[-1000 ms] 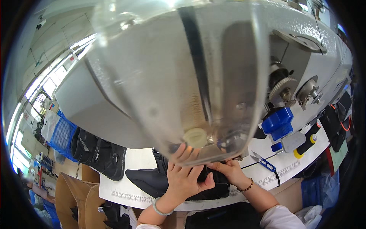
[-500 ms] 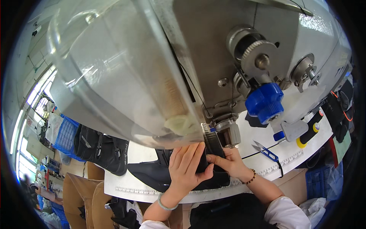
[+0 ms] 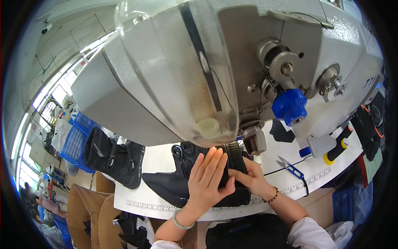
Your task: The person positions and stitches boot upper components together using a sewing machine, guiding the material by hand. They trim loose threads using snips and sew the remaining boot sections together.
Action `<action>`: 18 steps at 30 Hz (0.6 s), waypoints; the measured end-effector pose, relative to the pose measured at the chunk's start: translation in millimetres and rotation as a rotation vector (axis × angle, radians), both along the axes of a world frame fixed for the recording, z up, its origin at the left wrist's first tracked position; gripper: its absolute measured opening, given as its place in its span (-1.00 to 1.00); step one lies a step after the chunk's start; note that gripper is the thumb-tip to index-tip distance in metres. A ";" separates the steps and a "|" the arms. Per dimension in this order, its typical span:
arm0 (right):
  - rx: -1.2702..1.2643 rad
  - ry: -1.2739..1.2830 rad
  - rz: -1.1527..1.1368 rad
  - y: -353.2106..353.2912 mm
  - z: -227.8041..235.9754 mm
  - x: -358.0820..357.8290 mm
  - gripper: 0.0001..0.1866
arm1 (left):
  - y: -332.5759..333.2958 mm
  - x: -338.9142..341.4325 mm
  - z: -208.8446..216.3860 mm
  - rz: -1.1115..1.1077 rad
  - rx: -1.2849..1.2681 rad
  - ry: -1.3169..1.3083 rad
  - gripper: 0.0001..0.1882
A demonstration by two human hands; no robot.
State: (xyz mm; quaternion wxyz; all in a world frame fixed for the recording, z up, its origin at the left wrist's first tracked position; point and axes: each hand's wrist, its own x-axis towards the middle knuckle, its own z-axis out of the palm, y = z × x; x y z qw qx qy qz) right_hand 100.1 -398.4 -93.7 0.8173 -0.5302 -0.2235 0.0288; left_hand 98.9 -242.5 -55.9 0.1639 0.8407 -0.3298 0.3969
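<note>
A black boot (image 3: 163, 189) lies on its side on the white table, toe to the left, below a sewing machine head (image 3: 128, 112). My left hand (image 3: 208, 180) rests flat on the boot's upper, fingers stretched out and close together. With thumb and fingers, my right hand (image 3: 255, 180) pinches the boot's shaft edge beside a dark ribbed strip (image 3: 236, 159). Above the hands hangs the machine's clear guard (image 3: 207, 128), and next to it a blue knob (image 3: 290, 108). The needle area is hidden.
Blue thread snips (image 3: 293, 169) and a dark yellow-ended spool (image 3: 340, 145) lie right. A printed ruler strip (image 3: 157, 207) follows the table's front edge. Another black boot (image 3: 114, 159) stands left, near a blue crate (image 3: 76, 143) and cardboard box (image 3: 83, 211).
The view has shifted, showing more of the machine's left side and of the boot's upper straps. Both hands keep nearly the same hold on the boot.
</note>
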 end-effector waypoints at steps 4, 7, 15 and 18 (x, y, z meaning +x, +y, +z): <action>-0.004 -0.006 -0.014 0.5 -1.7 0.6 -0.70 | -1.2 2.0 -2.9 -0.019 -0.033 0.002 -0.58; -0.002 0.057 -0.018 -0.3 -3.2 1.4 -0.69 | -1.5 3.3 -5.0 -0.030 -0.038 -0.004 -0.61; 0.084 0.039 -0.012 0.6 0.3 4.2 -0.70 | -2.3 9.5 -0.8 -0.040 -0.062 -0.018 -0.66; 0.139 0.038 0.022 0.0 2.1 4.9 -0.68 | -2.4 10.2 -0.2 -0.006 -0.032 -0.036 -0.65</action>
